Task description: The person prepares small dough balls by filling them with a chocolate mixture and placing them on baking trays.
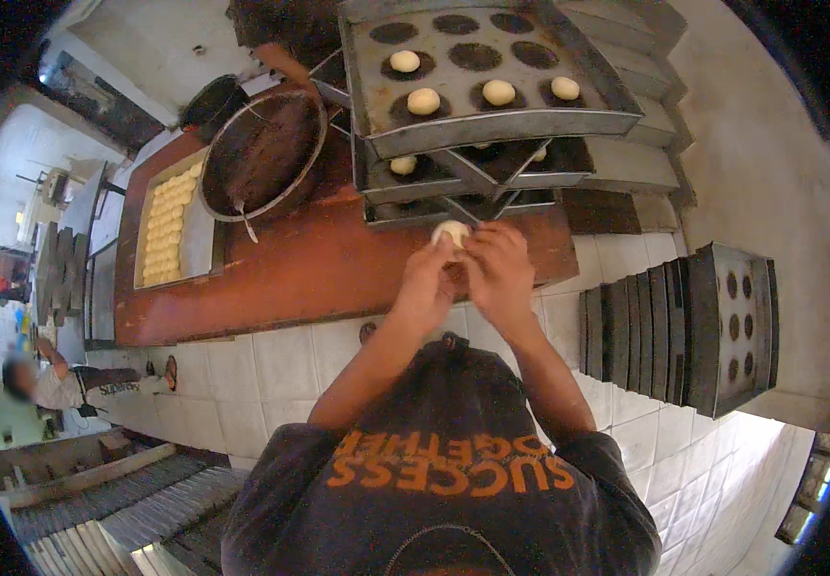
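Observation:
Over the front edge of the red-brown table, my left hand (427,278) and my right hand (498,264) meet around one small pale dough ball (452,232). Fingers of both hands press on it from either side; their tips partly hide its lower part. Just beyond them stands a stack of metal baking trays (492,132). The top tray has dark round spots, and several dough balls sit on some of them, one being a dough ball (498,92) in the nearest row. More dough balls show on the tray beneath.
A large round pan (311,163) of dark brown filling, with a spoon (247,223), stands left of the stack. Further left lies a tray of dough pieces (167,230). Stacked trays (703,326) stand on the floor at right. Another person (60,384) is at far left.

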Demonstrator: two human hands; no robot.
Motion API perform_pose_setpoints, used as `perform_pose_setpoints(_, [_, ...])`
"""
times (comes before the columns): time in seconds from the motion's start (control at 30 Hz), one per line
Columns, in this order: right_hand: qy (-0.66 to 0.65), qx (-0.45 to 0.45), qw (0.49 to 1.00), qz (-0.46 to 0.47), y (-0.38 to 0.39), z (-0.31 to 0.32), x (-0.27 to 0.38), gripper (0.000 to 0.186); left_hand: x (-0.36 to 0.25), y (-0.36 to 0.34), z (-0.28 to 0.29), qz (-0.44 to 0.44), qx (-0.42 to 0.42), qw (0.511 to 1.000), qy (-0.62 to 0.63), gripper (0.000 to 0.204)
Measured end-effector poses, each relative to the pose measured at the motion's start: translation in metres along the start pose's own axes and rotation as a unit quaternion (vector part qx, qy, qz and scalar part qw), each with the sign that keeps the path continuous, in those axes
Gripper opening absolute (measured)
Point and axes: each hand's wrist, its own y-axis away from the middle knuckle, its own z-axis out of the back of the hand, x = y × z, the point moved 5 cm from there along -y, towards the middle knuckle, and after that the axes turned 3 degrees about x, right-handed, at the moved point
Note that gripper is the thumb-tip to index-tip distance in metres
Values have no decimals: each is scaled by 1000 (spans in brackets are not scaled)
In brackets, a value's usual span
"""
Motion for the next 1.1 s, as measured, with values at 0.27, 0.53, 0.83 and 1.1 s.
perform_pose_setpoints(0.27, [-52, -19, 998, -26, 8, -2, 5, 22, 10, 5, 8, -103, -49, 993, -34, 31])
perform_pose_setpoints(0.53, [2, -26, 1000, -3, 5, 13, 15, 19, 5, 8, -9, -41, 18, 997, 69, 38])
perform_pose_setpoints(0.83, [-17, 3, 1000, 0, 9, 26, -5, 20, 14, 9, -13, -8, 5, 1000, 23, 27])
perform_pose_setpoints(1.1, [-23, 7, 999, -24, 1, 32, -2, 26, 20, 5, -20, -11, 6, 1000, -12, 25])
